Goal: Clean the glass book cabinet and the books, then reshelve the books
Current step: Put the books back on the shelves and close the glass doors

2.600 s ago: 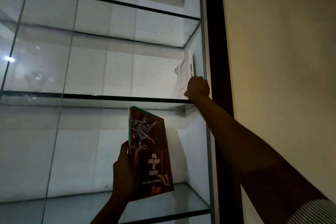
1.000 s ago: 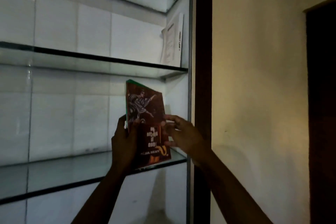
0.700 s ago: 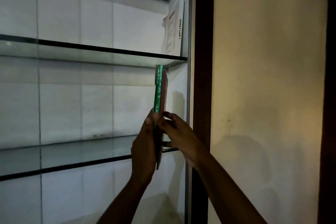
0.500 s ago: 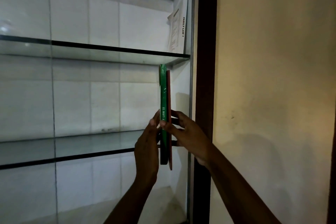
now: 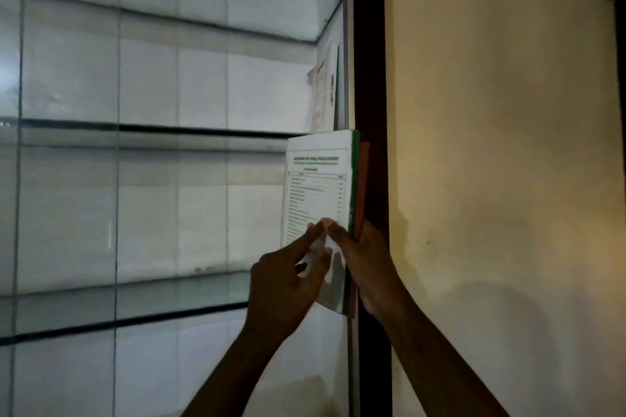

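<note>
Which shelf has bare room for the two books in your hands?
The middle shelf is bare from the left up to the white book standing against its right wall. The lower shelf shows bare too. Crowded only by the right frame, where the left hand and right hand hold the two books.
</note>
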